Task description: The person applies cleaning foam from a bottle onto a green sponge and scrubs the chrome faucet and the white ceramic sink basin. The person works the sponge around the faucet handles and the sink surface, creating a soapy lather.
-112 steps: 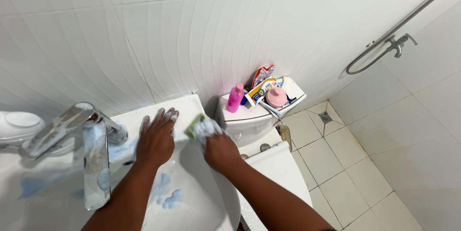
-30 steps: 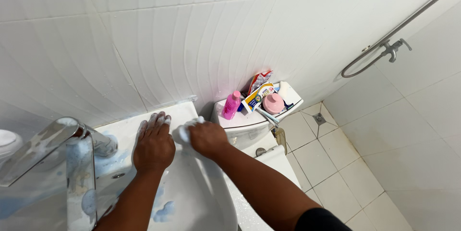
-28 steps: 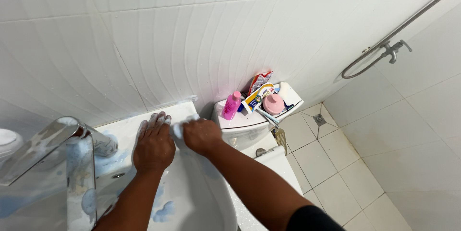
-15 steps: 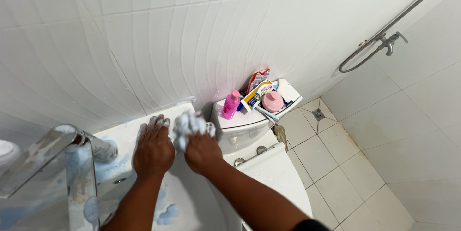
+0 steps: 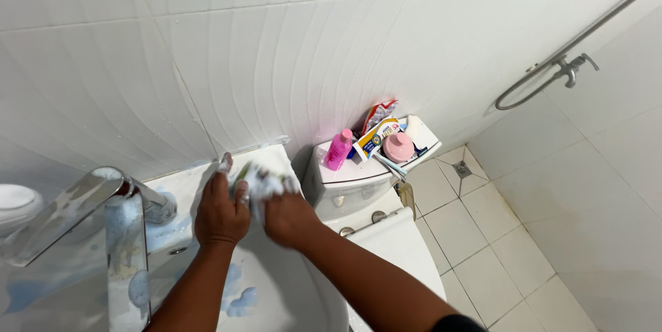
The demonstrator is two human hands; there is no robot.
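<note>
Your left hand (image 5: 221, 211) lies flat, fingers spread, on the far rim of the sink (image 5: 276, 297), fingertips near the tiled wall (image 5: 276, 63). Just to its right, your right hand (image 5: 289, 218) is closed around a soapy sponge (image 5: 265, 180), white with a green edge, pressed to the rim at the sink's far right corner and touching the left hand's side. Blue soap smears (image 5: 241, 301) mark the basin nearer to you. At left, a chrome tap (image 5: 76, 211) stands over the sink, with a white dish (image 5: 17, 201) at the far left edge. Right of the sink, a toilet tank (image 5: 365, 173) carries a pink bottle (image 5: 338, 151), a round pink tub (image 5: 398, 146) and some packets (image 5: 376, 132). A hose and valve (image 5: 552, 77) hang on the right wall above the tiled floor (image 5: 496, 235).
</note>
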